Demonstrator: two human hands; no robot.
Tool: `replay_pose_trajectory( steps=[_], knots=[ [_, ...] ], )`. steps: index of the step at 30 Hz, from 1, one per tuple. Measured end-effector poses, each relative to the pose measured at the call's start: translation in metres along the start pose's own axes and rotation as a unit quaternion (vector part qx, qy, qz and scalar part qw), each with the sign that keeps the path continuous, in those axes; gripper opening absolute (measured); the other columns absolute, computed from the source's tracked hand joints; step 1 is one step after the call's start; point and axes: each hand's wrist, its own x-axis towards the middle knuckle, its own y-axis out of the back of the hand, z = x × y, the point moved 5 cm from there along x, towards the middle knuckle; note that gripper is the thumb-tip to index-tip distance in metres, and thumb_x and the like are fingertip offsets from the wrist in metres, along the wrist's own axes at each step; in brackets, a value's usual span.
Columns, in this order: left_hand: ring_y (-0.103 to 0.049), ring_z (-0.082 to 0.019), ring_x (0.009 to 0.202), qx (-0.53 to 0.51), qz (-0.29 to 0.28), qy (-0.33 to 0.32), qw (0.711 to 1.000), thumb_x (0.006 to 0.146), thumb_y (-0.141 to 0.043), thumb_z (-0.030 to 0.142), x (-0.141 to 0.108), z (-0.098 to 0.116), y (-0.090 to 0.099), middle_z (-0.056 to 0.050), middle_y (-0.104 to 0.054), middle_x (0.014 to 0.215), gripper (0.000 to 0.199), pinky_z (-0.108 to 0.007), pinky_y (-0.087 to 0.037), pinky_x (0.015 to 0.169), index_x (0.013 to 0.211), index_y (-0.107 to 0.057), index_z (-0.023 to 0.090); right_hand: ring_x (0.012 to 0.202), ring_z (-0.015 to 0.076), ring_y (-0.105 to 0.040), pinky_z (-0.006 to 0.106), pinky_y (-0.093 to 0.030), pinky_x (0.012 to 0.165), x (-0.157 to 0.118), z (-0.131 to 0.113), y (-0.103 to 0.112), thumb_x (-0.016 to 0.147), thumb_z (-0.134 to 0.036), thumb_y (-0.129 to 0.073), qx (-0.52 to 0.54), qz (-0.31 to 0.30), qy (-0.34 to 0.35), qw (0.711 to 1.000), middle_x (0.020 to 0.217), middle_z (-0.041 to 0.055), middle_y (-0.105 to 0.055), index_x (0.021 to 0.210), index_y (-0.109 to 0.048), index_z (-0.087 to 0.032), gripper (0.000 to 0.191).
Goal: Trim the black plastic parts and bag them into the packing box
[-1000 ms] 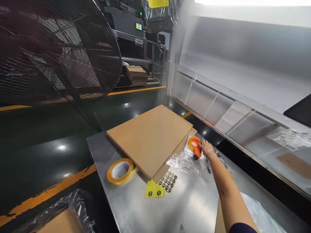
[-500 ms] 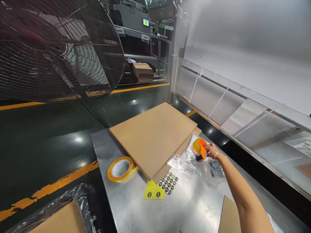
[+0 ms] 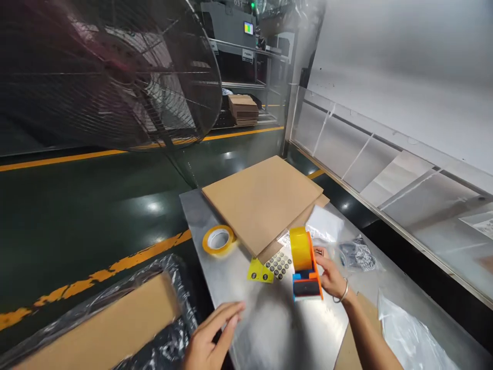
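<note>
Dispenser (image 3: pixel 307 289) of orange and blue plastic, loaded with a wide roll of yellow tape (image 3: pixel 300 248): held upright in the right hand (image 3: pixel 328 271), fingers closed on its right side, over the right part of the grey metal tabletop (image 3: pixel 265 318). Left hand (image 3: pixel 213 334): at the near left edge, fingers extended, thumb slightly apart. Stack of flat brown cardboard sheets (image 3: pixel 265 200): far part. Yellow tape ring with white core (image 3: pixel 206 245): lying just left of the stack. Bright yellow label sheet (image 3: pixel 260 270) and sheet of round dark stickers (image 3: pixel 280 264): side by side at the stack's near corner. Folded white packet (image 3: pixel 325 223): far right. Dark item in clear plastic (image 3: pixel 358 254): right of the right hand. Crumpled translucent plastic sheet (image 3: pixel 412 334): near right. Brown cardboard in black plastic (image 3: pixel 111 324): near left, beside the tabletop. Black wire-caged fan (image 3: pixel 115 77): far left.
</note>
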Motion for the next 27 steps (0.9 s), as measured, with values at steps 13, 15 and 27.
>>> replay_pose_trajectory(
  steps=[13, 15, 27],
  knots=[
    [-0.056, -0.017, 0.089, -0.133, 0.057, 0.028, 0.989, 0.078, -0.053, 0.028, -0.067, 0.034, 0.075, -0.008, -0.059, 0.102, 0.027, -0.028, -0.045, 0.082, 0.102, -0.060, 0.019, 0.104, 0.0240, -0.047, 0.044, -0.032, 0.095, -0.046, -0.179, -0.111, 0.082, -0.046, -0.045, 0.058, -0.055, 0.123, 0.989, 0.102, 0.0064, -0.062, 0.111, -0.053, -0.024, 0.038],
    [-0.055, -0.019, 0.094, -0.169, 0.044, 0.047, 0.983, 0.078, -0.054, 0.029, -0.080, 0.032, 0.084, -0.008, -0.058, 0.107, 0.031, -0.030, -0.043, 0.086, 0.108, -0.057, 0.019, 0.106, 0.0245, -0.046, 0.046, -0.031, 0.095, -0.051, -0.196, -0.122, 0.082, -0.038, -0.047, 0.050, -0.055, 0.129, 0.989, 0.103, 0.0066, -0.062, 0.114, -0.051, -0.024, 0.035],
    [-0.055, -0.022, 0.101, -0.406, -0.036, 0.161, 0.899, 0.073, -0.061, 0.031, -0.118, 0.031, 0.094, -0.011, -0.061, 0.109, 0.038, -0.032, -0.042, 0.088, 0.106, -0.055, 0.013, 0.101, 0.0238, -0.048, 0.042, -0.035, 0.091, -0.068, -0.245, -0.160, 0.082, -0.046, -0.044, 0.138, -0.057, 0.097, 0.984, 0.096, 0.0067, -0.062, 0.102, -0.057, -0.022, 0.034]
  ],
)
